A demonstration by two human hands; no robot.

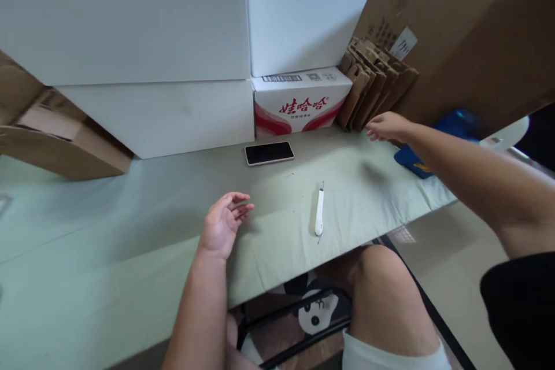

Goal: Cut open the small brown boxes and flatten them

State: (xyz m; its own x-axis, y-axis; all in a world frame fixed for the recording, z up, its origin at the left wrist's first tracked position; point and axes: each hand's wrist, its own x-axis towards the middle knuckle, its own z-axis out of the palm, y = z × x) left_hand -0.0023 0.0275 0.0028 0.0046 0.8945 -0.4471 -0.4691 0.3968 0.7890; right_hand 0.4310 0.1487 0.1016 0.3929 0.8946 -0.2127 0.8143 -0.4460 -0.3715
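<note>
My left hand [223, 222] rests on the pale green table [108, 243], palm up, fingers loosely curled and apart, holding nothing. A small white pen-shaped tool [319, 212] lies a little to its right near the table's front edge. My right hand [385, 126] reaches far to the right, fingers stretched out toward a stack of folded brown cardboard pieces [373, 87] leaning against a large cardboard box. I cannot see anything in it. A black phone [269, 153] lies flat between the two hands, farther back.
White foam boxes [130, 40] and a white carton with red print [301, 101] line the back. Brown cardboard boxes stand at the left [56, 133] and right [468, 40]. A blue object [455, 124] lies beyond my right arm. My knee [381, 283] shows below the table edge.
</note>
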